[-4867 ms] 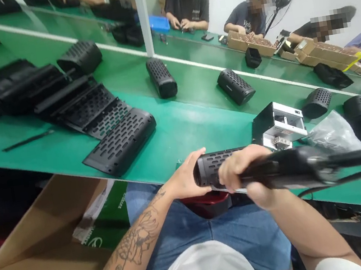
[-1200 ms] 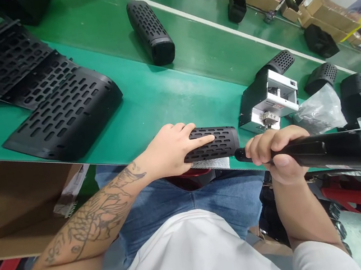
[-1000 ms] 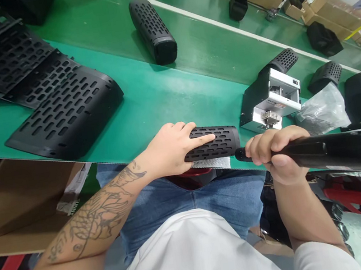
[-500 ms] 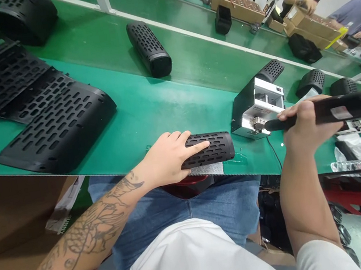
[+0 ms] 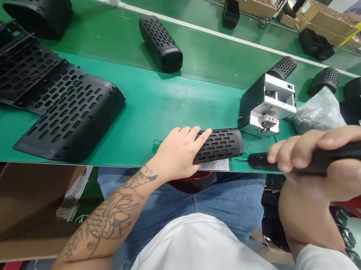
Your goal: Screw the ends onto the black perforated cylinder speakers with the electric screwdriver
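My left hand (image 5: 178,152) presses down on a black perforated speaker cylinder (image 5: 221,144) that lies along the near edge of the green bench (image 5: 162,106), on a small silvery pad (image 5: 217,165). My right hand (image 5: 313,173) grips a long black electric screwdriver (image 5: 342,159). The tool lies level, and its tip points left toward the cylinder's right end, a short gap away.
A metal screw feeder box (image 5: 266,103) stands behind the cylinder. Flat perforated black covers (image 5: 71,120) lie at left. More speaker cylinders (image 5: 161,43) ride the conveyor behind. A plastic bag (image 5: 317,111) sits at right and a cardboard box (image 5: 17,211) below left. Other people work across the line.
My right hand has brought the screwdriver down from the screw feeder box and toward me, level with the cylinder's right end. My left hand stays on the cylinder.
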A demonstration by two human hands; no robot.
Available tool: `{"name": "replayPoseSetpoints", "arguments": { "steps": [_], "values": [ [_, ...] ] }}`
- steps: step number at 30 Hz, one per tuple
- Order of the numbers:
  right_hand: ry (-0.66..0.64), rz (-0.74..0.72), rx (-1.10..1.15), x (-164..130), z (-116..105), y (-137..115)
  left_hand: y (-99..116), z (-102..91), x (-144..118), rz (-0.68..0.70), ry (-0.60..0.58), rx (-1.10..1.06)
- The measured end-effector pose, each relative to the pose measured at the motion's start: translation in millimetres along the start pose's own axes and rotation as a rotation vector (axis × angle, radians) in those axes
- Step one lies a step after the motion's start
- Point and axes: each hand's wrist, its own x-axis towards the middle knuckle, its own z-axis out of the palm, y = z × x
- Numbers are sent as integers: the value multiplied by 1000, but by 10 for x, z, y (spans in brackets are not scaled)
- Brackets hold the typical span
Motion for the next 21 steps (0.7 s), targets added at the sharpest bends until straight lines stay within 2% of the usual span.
{"name": "replayPoseSetpoints", "arguments": {
  "steps": [2, 4, 7, 12, 21],
  "values": [
    [-86, 51, 66, -71, 267, -42, 1, 7, -6, 4, 23, -8],
    [-98, 85, 83, -94, 488, 20, 2, 17, -11, 8, 46, -12],
    [-95, 52, 87, -60, 678, 201, 6, 31, -12, 14, 77, -17],
    [-116, 78, 93, 0, 742, 383, 16, 26, 4, 15, 80, -38],
    [-271, 92, 126, -15, 725, 415, 50, -18, 26, 2, 43, -46]
  ]
}}
